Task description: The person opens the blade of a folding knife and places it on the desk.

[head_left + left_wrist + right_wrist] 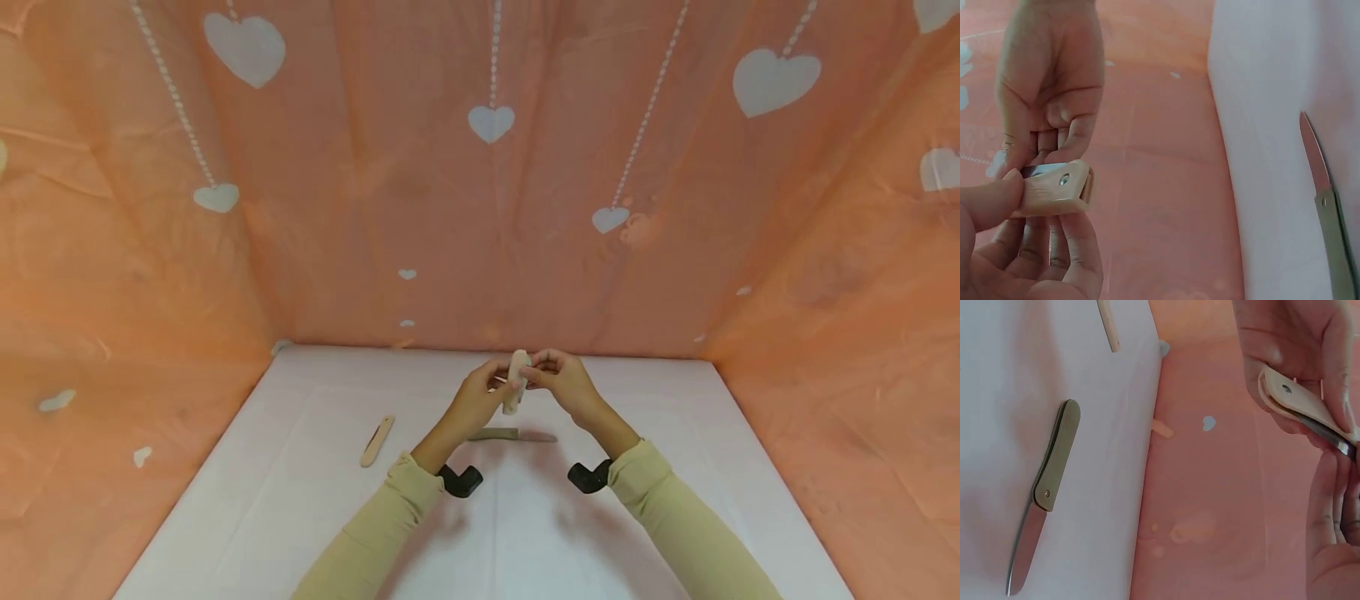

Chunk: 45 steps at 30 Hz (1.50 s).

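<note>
Both hands hold a beige folding knife (516,382) upright in the air above the white table (300,500). My left hand (497,388) grips its handle (1054,194) between thumb and fingers. My right hand (536,375) pinches the steel blade (1330,435), which shows only a little way out of the handle (1300,403). In the left wrist view the right hand's fingertips (1054,147) sit on the blade's back (1044,170).
A green-handled folding knife (512,434) lies open on the table beneath the hands, blade (1025,550) pointing right. A second beige folded knife (377,440) lies to the left. Orange heart-print cloth (480,208) walls the table on three sides.
</note>
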Each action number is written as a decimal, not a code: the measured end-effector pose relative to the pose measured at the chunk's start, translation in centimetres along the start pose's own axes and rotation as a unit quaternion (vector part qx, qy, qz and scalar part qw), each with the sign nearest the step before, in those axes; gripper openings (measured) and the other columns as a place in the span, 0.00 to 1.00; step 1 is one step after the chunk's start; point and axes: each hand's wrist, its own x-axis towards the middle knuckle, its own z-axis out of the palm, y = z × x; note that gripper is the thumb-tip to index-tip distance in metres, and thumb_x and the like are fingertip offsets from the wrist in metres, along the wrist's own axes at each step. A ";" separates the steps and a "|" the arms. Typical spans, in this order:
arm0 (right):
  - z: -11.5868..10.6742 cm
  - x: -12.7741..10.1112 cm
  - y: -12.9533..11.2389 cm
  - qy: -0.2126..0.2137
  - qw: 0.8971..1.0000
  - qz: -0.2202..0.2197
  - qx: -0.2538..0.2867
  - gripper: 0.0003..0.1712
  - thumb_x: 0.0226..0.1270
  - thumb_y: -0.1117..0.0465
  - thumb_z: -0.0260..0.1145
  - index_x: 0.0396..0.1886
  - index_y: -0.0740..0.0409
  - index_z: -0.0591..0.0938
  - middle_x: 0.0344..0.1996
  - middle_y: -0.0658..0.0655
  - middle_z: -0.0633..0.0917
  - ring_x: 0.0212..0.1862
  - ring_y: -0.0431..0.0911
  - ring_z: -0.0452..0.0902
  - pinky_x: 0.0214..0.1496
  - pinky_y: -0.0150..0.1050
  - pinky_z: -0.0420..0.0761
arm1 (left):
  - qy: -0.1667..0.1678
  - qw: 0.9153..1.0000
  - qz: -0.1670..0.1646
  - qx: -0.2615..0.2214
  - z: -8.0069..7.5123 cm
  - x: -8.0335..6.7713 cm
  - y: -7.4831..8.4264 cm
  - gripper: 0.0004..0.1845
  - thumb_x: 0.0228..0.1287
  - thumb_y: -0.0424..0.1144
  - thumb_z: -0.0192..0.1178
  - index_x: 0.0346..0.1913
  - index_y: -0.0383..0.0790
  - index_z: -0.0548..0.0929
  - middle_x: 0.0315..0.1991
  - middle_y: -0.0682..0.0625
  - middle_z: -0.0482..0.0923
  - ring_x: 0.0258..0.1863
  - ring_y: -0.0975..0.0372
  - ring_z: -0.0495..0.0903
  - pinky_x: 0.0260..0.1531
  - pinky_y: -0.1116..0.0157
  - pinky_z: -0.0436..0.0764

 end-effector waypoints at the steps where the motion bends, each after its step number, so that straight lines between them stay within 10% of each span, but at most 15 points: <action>1: 0.0 0.0 -0.1 0.001 1.000 -0.001 -0.002 0.12 0.61 0.64 0.66 0.36 0.70 0.74 0.31 0.56 0.80 0.34 0.46 0.80 0.45 0.48 0.79 | -0.001 1.000 -0.003 -0.018 -0.1 0.0 0.1 0.16 0.66 0.39 0.57 0.55 0.37 0.75 0.45 0.45 0.76 0.41 0.58 0.78 0.40 0.58 0.79; 7: -0.2 -0.4 -0.3 0.005 1.000 0.008 0.004 0.14 0.61 0.61 0.66 0.38 0.68 0.75 0.31 0.59 0.80 0.32 0.46 0.78 0.47 0.51 0.78 | 0.006 0.993 -0.028 -0.112 -0.2 -0.1 0.2 0.18 0.66 0.34 0.56 0.56 0.31 0.73 0.46 0.40 0.75 0.42 0.53 0.78 0.41 0.60 0.80; 24: -1.6 -1.9 0.3 0.018 0.997 0.049 0.056 0.15 0.58 0.63 0.68 0.37 0.71 0.75 0.33 0.63 0.83 0.32 0.48 0.81 0.44 0.45 0.80 | 0.013 0.991 -0.045 -0.128 -1.0 -1.6 0.1 0.16 0.63 0.34 0.59 0.49 0.26 0.75 0.42 0.39 0.77 0.42 0.50 0.80 0.42 0.60 0.80; 34: -0.8 -1.2 1.2 0.076 0.986 0.047 0.140 0.10 0.63 0.70 0.61 0.40 0.75 0.74 0.30 0.57 0.83 0.31 0.44 0.83 0.43 0.41 0.81 | 0.097 0.960 -0.088 -0.247 -1.2 -0.6 -2.4 0.20 0.62 0.35 0.60 0.52 0.25 0.72 0.41 0.40 0.77 0.38 0.58 0.81 0.42 0.62 0.80; 45: 0.9 -2.1 2.2 0.126 0.962 0.060 0.234 0.06 0.65 0.72 0.59 0.38 0.69 0.71 0.28 0.57 0.81 0.30 0.44 0.81 0.45 0.41 0.80 | 0.164 0.930 -0.052 -0.326 -0.3 -1.7 -3.3 0.14 0.63 0.29 0.58 0.47 0.22 0.71 0.36 0.41 0.76 0.34 0.59 0.82 0.40 0.63 0.80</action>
